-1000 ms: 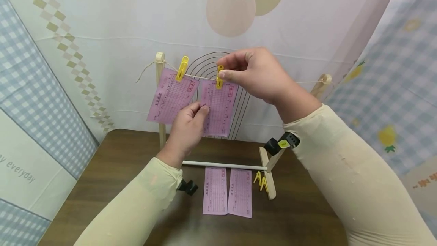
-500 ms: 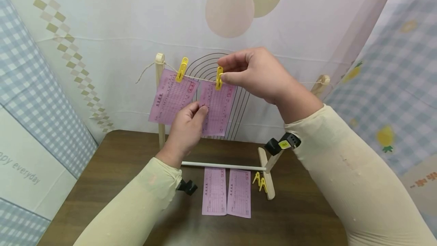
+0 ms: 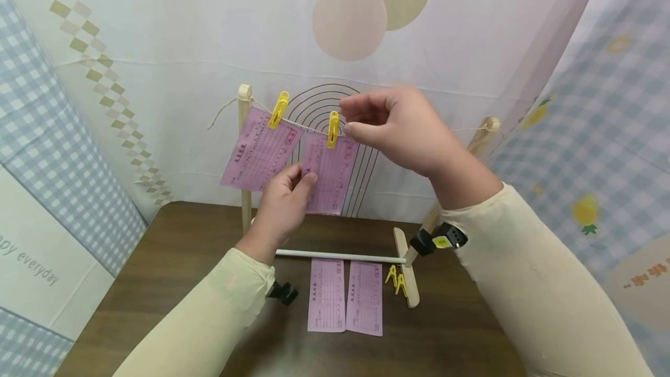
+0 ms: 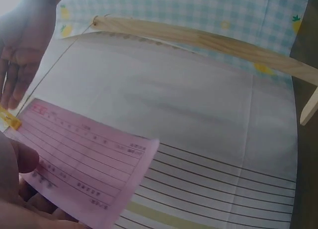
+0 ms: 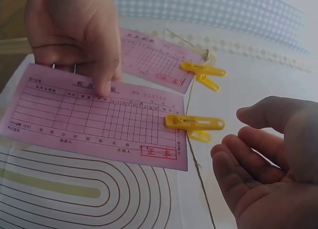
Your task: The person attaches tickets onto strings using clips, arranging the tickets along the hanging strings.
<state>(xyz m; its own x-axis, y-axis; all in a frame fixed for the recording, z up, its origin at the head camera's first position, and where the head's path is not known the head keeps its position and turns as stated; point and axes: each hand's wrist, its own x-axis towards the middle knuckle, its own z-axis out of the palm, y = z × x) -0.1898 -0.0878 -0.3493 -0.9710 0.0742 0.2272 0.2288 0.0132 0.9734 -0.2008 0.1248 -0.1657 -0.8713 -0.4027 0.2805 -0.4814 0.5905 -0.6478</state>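
The left hand (image 3: 282, 201) pinches the left edge of a pink slip (image 3: 332, 178), hung from a string (image 5: 203, 189) by a yellow clip (image 3: 332, 130). The right hand (image 3: 405, 130), a moment ago at that clip, now hovers just right of it, thumb and fingers parted. Another slip (image 3: 257, 153) hangs left; two more slips (image 3: 327, 298) lie nearer, on the table (image 3: 445, 330).

Four pink slips (image 3: 331, 176), four clips (image 3: 333, 130), two hands (image 3: 285, 199)

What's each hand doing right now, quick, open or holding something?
Left hand: closed, pinching a hanging pink rectangular paper slip.
Right hand: open, holding nothing, beside the yellow plastic clip on that slip.
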